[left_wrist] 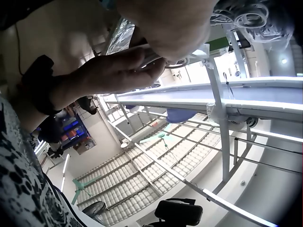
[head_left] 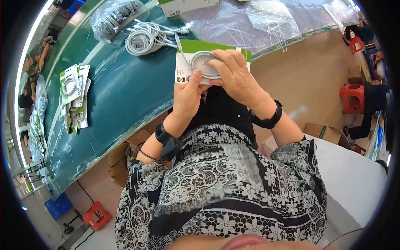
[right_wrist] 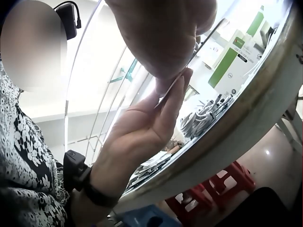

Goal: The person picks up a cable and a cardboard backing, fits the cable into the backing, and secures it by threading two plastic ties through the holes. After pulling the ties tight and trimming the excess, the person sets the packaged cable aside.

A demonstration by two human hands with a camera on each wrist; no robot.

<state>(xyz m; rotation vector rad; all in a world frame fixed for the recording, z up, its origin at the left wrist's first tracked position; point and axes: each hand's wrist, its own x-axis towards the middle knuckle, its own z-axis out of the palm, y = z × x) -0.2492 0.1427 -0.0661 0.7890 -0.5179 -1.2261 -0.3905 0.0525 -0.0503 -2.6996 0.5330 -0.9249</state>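
A white and green card (head_left: 183,62) is held up off the table edge, with a coiled white cable (head_left: 196,59) against its face. At the card's lower left, my left hand (head_left: 187,96) grips it, thumb on the front by the coil and fingers behind. My right hand (head_left: 239,79) lies over the right side of the coil, its fingers bent onto it. In the right wrist view the card is nearly edge-on between the left hand (right_wrist: 142,127) and the right hand (right_wrist: 161,38). The left wrist view shows both hands close together; the card is mostly hidden.
Bundled white cables (head_left: 143,39) lie beyond the card, beside a plastic bag of cables (head_left: 112,21). A pile of carded cables (head_left: 75,98) sits on the green table (head_left: 121,87) at left. White ties (head_left: 277,33) and a box (head_left: 187,6) lie at the back.
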